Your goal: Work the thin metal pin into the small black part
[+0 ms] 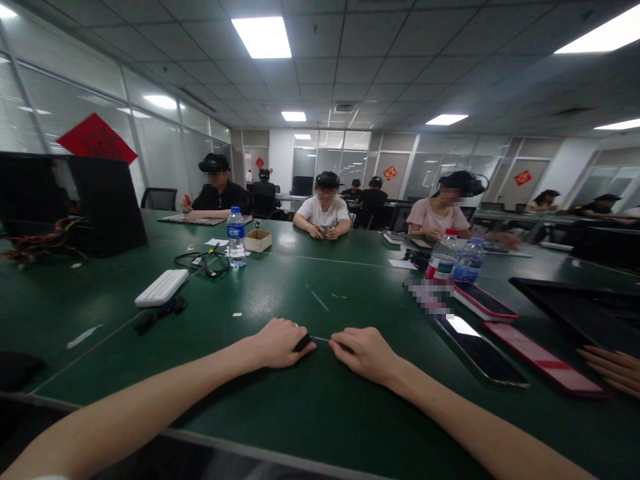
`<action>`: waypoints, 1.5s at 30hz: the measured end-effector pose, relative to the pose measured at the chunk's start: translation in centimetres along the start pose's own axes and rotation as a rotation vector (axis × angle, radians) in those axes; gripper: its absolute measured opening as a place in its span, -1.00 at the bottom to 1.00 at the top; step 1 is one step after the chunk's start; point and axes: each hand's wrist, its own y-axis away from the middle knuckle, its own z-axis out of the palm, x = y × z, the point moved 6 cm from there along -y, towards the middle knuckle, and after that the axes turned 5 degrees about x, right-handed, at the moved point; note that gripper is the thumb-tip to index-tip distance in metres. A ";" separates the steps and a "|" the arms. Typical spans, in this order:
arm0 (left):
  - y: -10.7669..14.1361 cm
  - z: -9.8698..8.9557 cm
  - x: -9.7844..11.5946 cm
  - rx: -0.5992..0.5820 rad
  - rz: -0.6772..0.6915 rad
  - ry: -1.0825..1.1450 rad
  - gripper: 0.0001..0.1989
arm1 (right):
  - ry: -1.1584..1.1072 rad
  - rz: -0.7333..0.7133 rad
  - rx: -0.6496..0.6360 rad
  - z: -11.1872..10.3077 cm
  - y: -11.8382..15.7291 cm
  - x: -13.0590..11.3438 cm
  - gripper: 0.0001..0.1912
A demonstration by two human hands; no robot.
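Observation:
Low over the green table, my left hand (283, 343) is closed around a small black object (303, 343), whose kind I cannot make out. A thin pale strip (321, 339) spans the short gap from that object to my right hand (364, 355). The fingers of my right hand are pinched together at the strip's other end, and their tips hide that end. Both hands are close together near the middle of the table, backs upward. Nearest to my right hand lies a dark-screened phone (483, 350).
A white power strip (162, 288), black cables (203, 261), a water bottle (237, 238) and a small box (258, 241) stand ahead left. Two bottles, a red-cased phone (545, 360) and a dark tray-like panel (575, 300) are right. A neighbour's hand (615, 367) rests at the right edge. People sit opposite.

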 end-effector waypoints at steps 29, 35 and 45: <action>0.0 0.1 -0.1 -0.006 0.002 0.010 -0.53 | 0.108 -0.003 0.009 -0.3 -0.2 -0.5 -0.67; 0.0 -0.2 0.0 -0.018 -0.004 0.036 -0.54 | 0.073 0.012 0.035 -0.5 -0.1 -0.4 -0.68; 0.0 0.3 -0.2 -0.029 -0.025 -0.002 -0.54 | 0.113 0.011 0.018 -0.5 0.0 -0.7 -0.68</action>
